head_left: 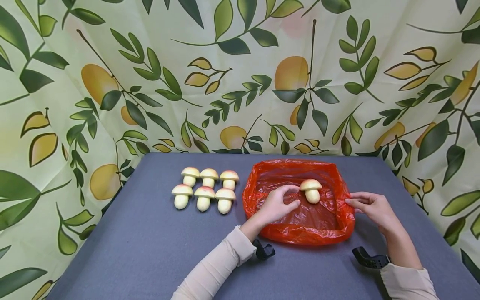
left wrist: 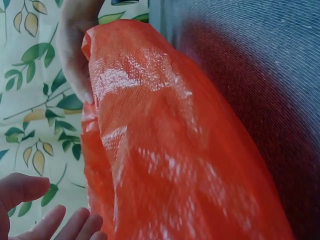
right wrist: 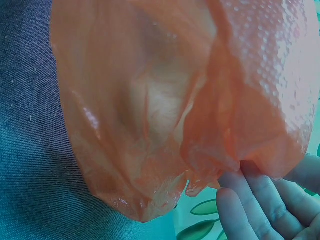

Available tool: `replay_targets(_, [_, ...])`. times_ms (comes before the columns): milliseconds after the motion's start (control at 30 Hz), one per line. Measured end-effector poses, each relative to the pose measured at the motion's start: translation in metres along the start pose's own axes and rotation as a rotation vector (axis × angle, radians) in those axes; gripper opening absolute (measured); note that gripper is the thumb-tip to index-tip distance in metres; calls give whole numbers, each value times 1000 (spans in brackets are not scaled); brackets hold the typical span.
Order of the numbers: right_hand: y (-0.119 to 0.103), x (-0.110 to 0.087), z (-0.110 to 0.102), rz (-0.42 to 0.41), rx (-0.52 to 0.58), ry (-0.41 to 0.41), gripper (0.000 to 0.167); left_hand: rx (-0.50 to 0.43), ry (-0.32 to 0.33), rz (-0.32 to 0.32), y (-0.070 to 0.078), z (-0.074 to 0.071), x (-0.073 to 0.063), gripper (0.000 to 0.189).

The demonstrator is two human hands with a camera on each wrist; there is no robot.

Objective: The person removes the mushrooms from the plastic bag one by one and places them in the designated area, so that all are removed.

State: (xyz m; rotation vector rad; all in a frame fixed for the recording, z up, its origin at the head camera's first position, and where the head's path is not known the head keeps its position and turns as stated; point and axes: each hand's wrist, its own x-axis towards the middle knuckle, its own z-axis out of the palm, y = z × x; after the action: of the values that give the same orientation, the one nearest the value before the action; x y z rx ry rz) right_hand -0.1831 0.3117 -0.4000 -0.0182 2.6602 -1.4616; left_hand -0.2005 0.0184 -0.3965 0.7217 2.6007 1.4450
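Note:
A red plastic bag (head_left: 300, 238) lies spread on the table with its mouth held wide like a basin. Inside it is one toy mushroom (head_left: 311, 191), cream with a reddish-topped cap. My left hand (head_left: 276, 204) reaches over the bag's left side, thumb and fingers spread apart. Its fingertips end right beside the mushroom's cap; whether they touch it I cannot tell. At the bag's right rim, my right hand (head_left: 371, 206) pinches the plastic between thumb and fingers. The right wrist view shows those fingers (right wrist: 260, 200) against the bag's edge.
Left of the bag stand several more toy mushrooms (head_left: 204, 198) in two rows on the grey table (head_left: 150, 246). A leaf-and-fruit patterned cloth (head_left: 232, 83) hangs behind and beside the table. Each wrist wears a black band (head_left: 369, 258).

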Motion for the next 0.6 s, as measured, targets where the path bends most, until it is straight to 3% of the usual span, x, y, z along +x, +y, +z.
replay_targets(333, [-3,1,-1,18,-12,-9,47,29,0,-15,6,16,12,39])
replay_targets(600, [-3,1,0,0,5,10,44,45,10,29,14,29,23,39])
